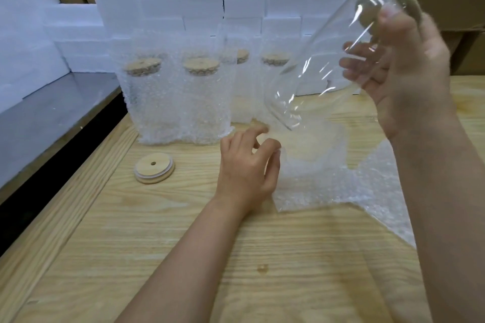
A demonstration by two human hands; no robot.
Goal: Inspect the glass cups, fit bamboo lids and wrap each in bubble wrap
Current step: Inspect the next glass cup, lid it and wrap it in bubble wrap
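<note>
Right hand [401, 68] grips tilted glass cup [312, 68]; left hand [246, 168] pinches bubble wrap [328, 183].

— Surface condition?
— Pale wood-grain surface [183, 244], one small dark mark [262, 268] near the front centre.
— Items lying on it?
— One loose bamboo lid [154, 168], flat, hole upward, left of centre, apart from everything else. Behind it, wrapped cups [202, 102] with lids stand upright in two rows, the front pair touching; total count unclear. Right of centre, a bubble wrap sheet [328, 181] lies spread and rumpled. White foam blocks [328, 81] are stacked along the far edge.
</note>
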